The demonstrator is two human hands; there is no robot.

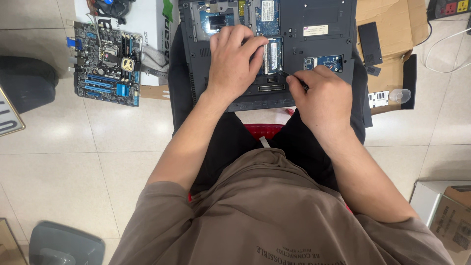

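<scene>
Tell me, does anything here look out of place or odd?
Yes: the dark grey laptop lies upside down across the person's lap with bottom covers off, circuit boards exposed. A bare blue-slotted motherboard sits directly on the tiled floor, and a black cover panel rests on flattened brown cardboard.

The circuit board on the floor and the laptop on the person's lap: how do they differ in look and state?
The circuit board lies bare on the floor tiles, untouched; the laptop rests on the lap, bottom side up, under both hands. The circuit board is fully exposed, with blue slots; the laptop is dark grey, showing its parts only through opened bays. The left hand presses on the laptop, and the right hand holds a thin dark tool to it. Both show electronic parts.
</scene>
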